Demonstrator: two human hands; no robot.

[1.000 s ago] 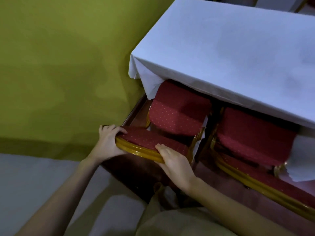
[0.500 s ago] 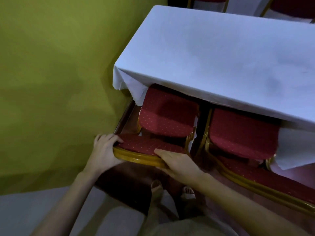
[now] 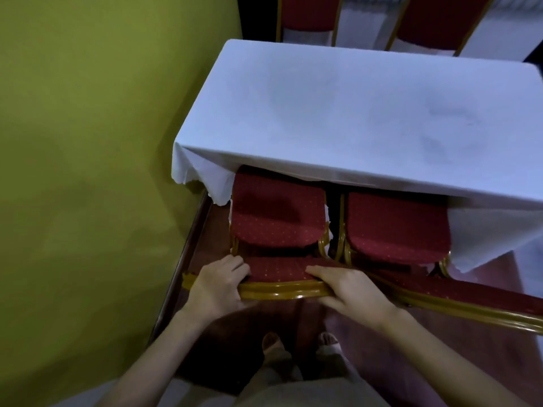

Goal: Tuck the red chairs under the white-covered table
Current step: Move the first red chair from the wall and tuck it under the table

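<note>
Both hands are on the top rail of the nearer red chair (image 3: 279,224), the one closest to the green wall (image 3: 97,171). The left hand (image 3: 219,284) is wrapped over the rail's end nearest the wall, fingers together and curled down onto the red padding, thumb side under the gold frame. The right hand (image 3: 351,289) is clamped on the rail's other end, fingers together and laid across the padding, pointing toward the wall, with the thumb below the frame.

This chair's seat lies partly beneath the near edge of the table (image 3: 367,113): the back part of the seat is in the open, the front part is hidden under the overhanging white cloth. The backrest stands clear of the table on the near side.

A second red chair (image 3: 396,227) stands just beside the first, on the side away from the wall. Its seat is likewise partly under the table edge, and its backrest rail runs outward toward the near right, overlapped at one end by the right hand's wrist area. A loose corner of the cloth hangs down beside this seat on its far side from the wall.

Two more red chair backs (image 3: 308,13) show beyond the table's far edge.

The person's feet (image 3: 299,343) stand on the dark red floor directly below the held rail.
</note>
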